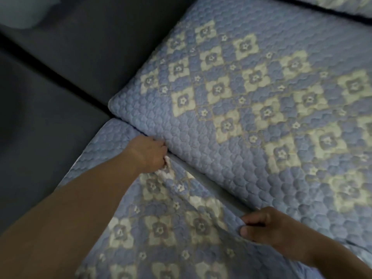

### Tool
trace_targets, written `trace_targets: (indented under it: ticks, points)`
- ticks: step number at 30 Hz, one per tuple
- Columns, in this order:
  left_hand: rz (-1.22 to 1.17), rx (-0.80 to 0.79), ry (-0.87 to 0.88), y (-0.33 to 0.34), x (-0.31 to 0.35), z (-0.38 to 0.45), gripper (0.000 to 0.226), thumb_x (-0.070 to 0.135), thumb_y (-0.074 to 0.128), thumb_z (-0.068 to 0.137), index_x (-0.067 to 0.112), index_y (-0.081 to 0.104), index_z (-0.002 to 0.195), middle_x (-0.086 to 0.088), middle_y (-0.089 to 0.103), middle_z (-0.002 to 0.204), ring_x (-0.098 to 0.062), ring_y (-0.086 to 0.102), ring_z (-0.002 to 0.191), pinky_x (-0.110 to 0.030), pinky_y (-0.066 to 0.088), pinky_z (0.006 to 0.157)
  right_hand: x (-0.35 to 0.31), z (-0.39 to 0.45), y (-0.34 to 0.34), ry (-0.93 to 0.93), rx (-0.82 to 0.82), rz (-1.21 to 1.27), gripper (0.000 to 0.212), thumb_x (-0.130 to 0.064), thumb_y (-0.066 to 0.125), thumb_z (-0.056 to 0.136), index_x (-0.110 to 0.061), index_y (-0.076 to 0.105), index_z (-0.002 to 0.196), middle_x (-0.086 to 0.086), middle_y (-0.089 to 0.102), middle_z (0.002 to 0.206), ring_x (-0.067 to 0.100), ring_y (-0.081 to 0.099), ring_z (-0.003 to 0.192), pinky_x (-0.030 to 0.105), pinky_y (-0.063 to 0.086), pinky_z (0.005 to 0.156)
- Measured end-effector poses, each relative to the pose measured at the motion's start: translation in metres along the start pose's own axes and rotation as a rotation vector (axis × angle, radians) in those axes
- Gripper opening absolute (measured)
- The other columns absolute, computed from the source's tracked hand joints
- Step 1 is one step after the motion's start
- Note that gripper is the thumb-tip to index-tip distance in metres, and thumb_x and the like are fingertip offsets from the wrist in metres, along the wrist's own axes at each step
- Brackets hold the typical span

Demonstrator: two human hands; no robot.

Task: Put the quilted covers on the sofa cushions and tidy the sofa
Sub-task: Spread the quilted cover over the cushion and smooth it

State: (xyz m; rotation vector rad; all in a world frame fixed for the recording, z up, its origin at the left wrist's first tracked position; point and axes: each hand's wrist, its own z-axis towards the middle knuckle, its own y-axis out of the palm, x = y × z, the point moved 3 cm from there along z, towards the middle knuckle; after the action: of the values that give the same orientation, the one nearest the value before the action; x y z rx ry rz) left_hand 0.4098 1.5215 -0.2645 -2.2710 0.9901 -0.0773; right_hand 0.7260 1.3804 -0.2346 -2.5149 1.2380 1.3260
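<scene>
Dim light falls across the dark grey sofa (60,63), and nearest me my right hand (269,226) pinches a fold of the quilted cover (171,228) spread over the near seat cushion, by its back edge. Farther along that edge my left hand (150,153) curls into bunched fabric at the crease below the covered back cushion (251,97). I judge the cover soft, light and floppy, best gripped at its edge.

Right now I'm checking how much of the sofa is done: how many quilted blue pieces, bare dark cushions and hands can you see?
Blue quilted floral-pattern covers: 3: back cushion, seat cover, a strip at top right
Bare dark grey sofa cushions: 2: back, seat
Hands: 2: left hand, right hand, each gripping the seat cover
Total: 7
</scene>
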Motion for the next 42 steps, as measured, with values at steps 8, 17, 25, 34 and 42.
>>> trace_targets:
  ticks: [8,17,25,34,42]
  points:
    - [0.013,0.43,0.074,0.026,-0.028,-0.189,0.015,0.031,0.065,0.071,0.018,0.06,0.074,-0.004,0.058,0.068,-0.028,0.055,0.045,-0.032,0.041,0.045,-0.016,-0.014,0.008,0.095,-0.071,-0.135,0.026,-0.034,0.073,0.089,-0.011,0.071,0.078,0.002,0.056,0.074,0.012,0.049,0.072,0.031,0.037,0.07]
    - [-0.737,0.295,-1.05,0.102,-0.119,-0.192,0.032,0.036,0.055,0.095,0.015,0.07,0.113,-0.014,0.068,0.113,-0.037,0.066,0.103,-0.045,0.055,0.089,-0.009,-0.033,-0.018,0.408,0.159,-0.635,0.031,-0.03,0.068,0.09,-0.013,0.062,0.115,0.007,0.062,0.109,0.023,0.061,0.109,0.036,0.049,0.087]
    - [-1.8,0.654,-1.134,0.04,-0.146,-0.034,0.051,0.033,0.043,0.098,0.024,0.037,0.148,-0.015,0.05,0.145,-0.035,0.057,0.123,-0.052,0.052,0.093,-0.002,0.014,-0.036,0.181,1.117,-0.72,0.022,-0.021,0.065,0.092,-0.017,0.048,0.077,0.003,0.052,0.075,0.028,0.047,0.067,0.035,0.037,0.058]
    - [-1.036,0.239,-0.954,0.128,-0.016,-0.028,0.06,0.051,0.026,0.103,0.034,0.006,0.157,-0.004,0.002,0.165,-0.033,0.005,0.15,-0.058,0.022,0.115,0.01,0.014,-0.019,0.179,1.319,-1.006,0.029,-0.02,0.057,0.084,-0.008,0.054,0.11,0.024,0.055,0.101,0.044,0.05,0.095,0.053,0.044,0.079]
    - [-1.066,0.269,-1.35,0.18,-0.074,-0.074,0.051,0.022,0.049,0.097,-0.001,0.041,0.142,-0.027,0.041,0.143,-0.047,0.042,0.13,-0.054,0.043,0.101,-0.093,0.163,-0.017,-0.136,0.942,-1.223,0.063,-0.022,0.063,0.089,0.0,0.04,0.143,0.023,0.045,0.139,0.045,0.039,0.125,0.054,0.035,0.105]
